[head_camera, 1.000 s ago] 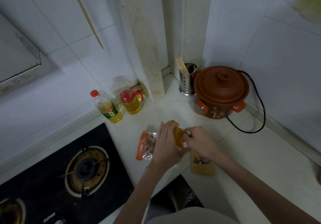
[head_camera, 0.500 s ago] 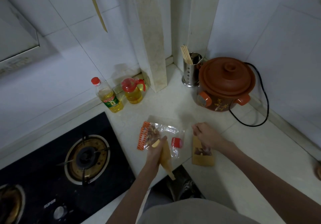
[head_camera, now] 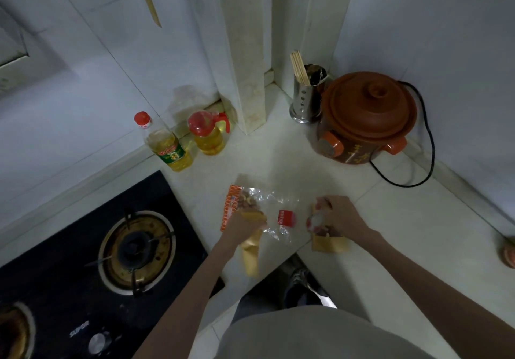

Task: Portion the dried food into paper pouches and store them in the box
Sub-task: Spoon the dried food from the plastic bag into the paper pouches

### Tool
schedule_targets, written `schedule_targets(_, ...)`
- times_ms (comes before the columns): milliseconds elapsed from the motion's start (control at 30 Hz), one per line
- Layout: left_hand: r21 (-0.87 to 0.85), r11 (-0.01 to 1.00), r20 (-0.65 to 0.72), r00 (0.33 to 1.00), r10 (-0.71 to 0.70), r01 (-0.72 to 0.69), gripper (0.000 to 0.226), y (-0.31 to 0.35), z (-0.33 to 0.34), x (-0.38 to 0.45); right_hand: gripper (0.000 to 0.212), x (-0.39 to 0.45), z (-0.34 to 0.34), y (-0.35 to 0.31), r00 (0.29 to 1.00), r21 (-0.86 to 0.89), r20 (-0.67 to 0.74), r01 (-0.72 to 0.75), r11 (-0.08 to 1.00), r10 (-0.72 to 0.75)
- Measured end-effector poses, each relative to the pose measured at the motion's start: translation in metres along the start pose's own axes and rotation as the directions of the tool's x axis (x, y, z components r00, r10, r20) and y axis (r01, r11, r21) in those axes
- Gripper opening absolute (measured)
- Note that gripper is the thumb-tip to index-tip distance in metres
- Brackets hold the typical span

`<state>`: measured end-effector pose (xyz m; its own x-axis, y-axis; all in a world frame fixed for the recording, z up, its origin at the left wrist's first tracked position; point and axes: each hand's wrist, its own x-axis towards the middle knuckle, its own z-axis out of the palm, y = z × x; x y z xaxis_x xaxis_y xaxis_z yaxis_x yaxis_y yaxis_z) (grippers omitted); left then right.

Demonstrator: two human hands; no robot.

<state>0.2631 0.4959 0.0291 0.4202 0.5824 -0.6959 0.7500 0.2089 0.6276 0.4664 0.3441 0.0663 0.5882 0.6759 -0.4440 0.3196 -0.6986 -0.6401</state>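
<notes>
A clear plastic bag of dried food [head_camera: 259, 205] with an orange strip lies on the white counter, a small red clip [head_camera: 286, 217] on it. My left hand [head_camera: 245, 223] is at the bag's left end and grips a brown paper pouch [head_camera: 250, 252] that hangs over the counter's front edge. A second brown paper pouch [head_camera: 328, 243] with food in it lies flat to the right. My right hand [head_camera: 338, 215] rests on its top, fingers curled; something pale shows at the fingertips. No box is in view.
A brown clay cooker [head_camera: 365, 119] with a black cord [head_camera: 404, 183] stands at the back right, beside a steel holder with chopsticks [head_camera: 306, 93]. Two oil bottles [head_camera: 170, 146] stand by the wall. A black gas hob [head_camera: 92, 261] fills the left.
My hands, together over one pouch a second ago, have parted. The left has carried a pouch to the bag's left end; the right has dropped onto the lying pouch.
</notes>
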Motion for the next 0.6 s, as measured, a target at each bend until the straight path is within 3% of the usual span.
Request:
schedule_targets(100,0.117,0.993,-0.127,0.991,0.029,-0.014,0.014,-0.004,-0.022,0.004,0.034,-0.002,0.011,0.009,0.998,0.009,-0.051,-0.045,0.999,0.045)
schedule_targets(233,0.186,0.981,-0.291,0.957,0.01,0.046,0.046,-0.016,-0.044,0.016,0.041,-0.001,0.026,0.016,0.984,-0.012,-0.108,-0.143,0.99,0.141)
schedule_targets(400,0.133,0.988,-0.273,0.961,-0.036,0.074,0.052,-0.024,-0.059,0.028,0.038,0.003,0.045,0.014,0.969,0.02,-0.163,-0.187,0.982,0.187)
schedule_targets(600,0.217,0.973,-0.195,0.98,-0.036,0.079,0.062,-0.031,-0.058,0.039,0.044,0.012,0.065,0.009,0.964,0.05,-0.195,-0.176,0.983,0.183)
